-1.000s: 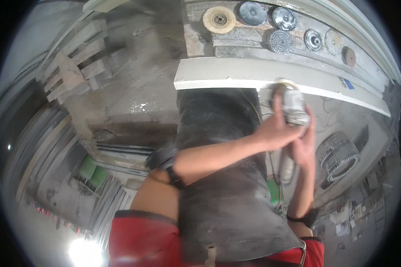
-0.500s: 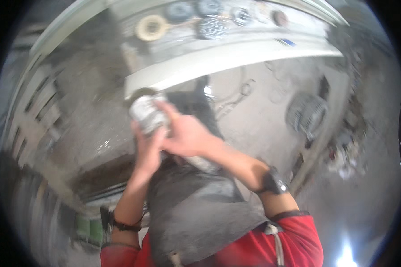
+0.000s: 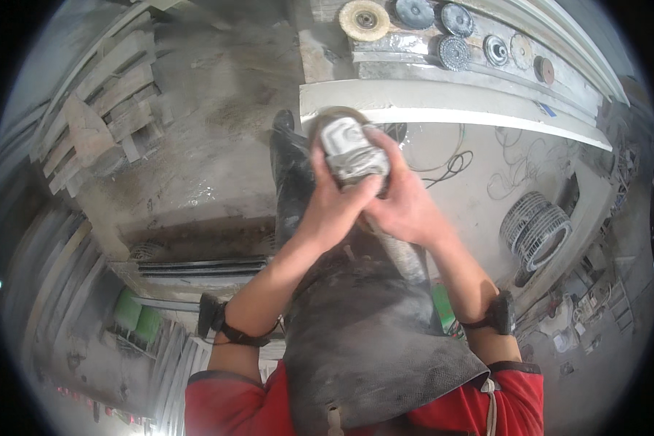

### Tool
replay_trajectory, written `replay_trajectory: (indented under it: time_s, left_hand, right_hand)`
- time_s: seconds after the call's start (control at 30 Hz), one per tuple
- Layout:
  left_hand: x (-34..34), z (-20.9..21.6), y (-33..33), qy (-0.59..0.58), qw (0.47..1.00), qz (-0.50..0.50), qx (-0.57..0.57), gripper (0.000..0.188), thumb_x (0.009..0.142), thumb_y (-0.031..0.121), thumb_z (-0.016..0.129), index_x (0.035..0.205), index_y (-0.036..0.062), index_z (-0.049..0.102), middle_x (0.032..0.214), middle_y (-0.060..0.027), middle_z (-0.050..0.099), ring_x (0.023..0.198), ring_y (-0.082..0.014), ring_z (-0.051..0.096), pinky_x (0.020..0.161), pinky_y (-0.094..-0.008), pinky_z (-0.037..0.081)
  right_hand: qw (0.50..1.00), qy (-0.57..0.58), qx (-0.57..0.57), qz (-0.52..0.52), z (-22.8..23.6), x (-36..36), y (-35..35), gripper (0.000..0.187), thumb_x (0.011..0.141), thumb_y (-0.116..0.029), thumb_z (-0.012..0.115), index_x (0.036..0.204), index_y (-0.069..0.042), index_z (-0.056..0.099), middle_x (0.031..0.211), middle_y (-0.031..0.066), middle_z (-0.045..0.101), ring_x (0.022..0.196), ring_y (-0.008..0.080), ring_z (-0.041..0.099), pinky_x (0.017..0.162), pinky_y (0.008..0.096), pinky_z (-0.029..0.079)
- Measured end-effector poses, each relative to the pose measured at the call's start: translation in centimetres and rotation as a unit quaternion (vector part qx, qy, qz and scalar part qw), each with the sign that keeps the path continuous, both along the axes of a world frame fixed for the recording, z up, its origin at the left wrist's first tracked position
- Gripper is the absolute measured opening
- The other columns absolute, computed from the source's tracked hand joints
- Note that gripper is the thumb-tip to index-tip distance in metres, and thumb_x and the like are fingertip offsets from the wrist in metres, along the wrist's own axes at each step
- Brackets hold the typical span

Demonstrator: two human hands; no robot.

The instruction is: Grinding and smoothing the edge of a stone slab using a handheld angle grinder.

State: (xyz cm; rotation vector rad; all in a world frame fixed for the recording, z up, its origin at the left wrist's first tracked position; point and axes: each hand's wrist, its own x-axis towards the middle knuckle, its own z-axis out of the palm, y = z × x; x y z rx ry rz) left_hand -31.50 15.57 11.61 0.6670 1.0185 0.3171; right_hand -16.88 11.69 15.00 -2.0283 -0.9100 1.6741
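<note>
Both hands hold a dusty grey angle grinder in front of my chest, its round disc guard turned away from me. My left hand wraps the body from the left and below. My right hand covers it from the right, fingers curled over the top. The tool hangs just in front of the near edge of a long pale stone slab. A dark dusty apron covers my front beneath the hands.
Several grinding and polishing discs lie in a row on the slab's far side. Stacked stone strips sit at the left. A cable lies on the dusty floor, with a ribbed coil and clutter at the right.
The view has swung about between frames. The grinder stays gripped in both hands and now sits near the centre, close to the slab's edge.
</note>
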Motion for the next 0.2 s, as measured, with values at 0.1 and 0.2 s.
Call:
replay_trajectory:
  time_s: [0.1,0.2]
  left_hand:
    - [-4.0,-0.6,0.7,-0.007,0.997,0.041,-0.059,0.100,0.094,0.018,0.064,0.154,0.0039,-0.015,0.149,-0.0207,0.035,0.137,-0.0276,0.044,0.112,-0.0409,0.041]
    - [-6.3,0.1,1.3,-0.015,0.996,0.086,-0.006,0.091,0.092,0.019,0.064,0.158,0.0075,0.002,0.154,-0.0173,0.031,0.140,-0.0301,0.041,0.114,-0.0419,0.039]
  right_hand:
    - [0.998,0.032,-0.022,0.054,0.0,-2.9,2.3,0.084,0.085,-0.024,0.072,0.154,-0.012,0.025,0.120,0.0299,0.066,0.114,0.0444,0.064,0.096,0.0469,0.052]
    - [0.993,0.055,0.015,0.104,-0.4,-5.0,3.2,0.087,0.085,-0.029,0.074,0.154,-0.014,0.023,0.118,0.0308,0.067,0.112,0.0440,0.065,0.095,0.0482,0.052]
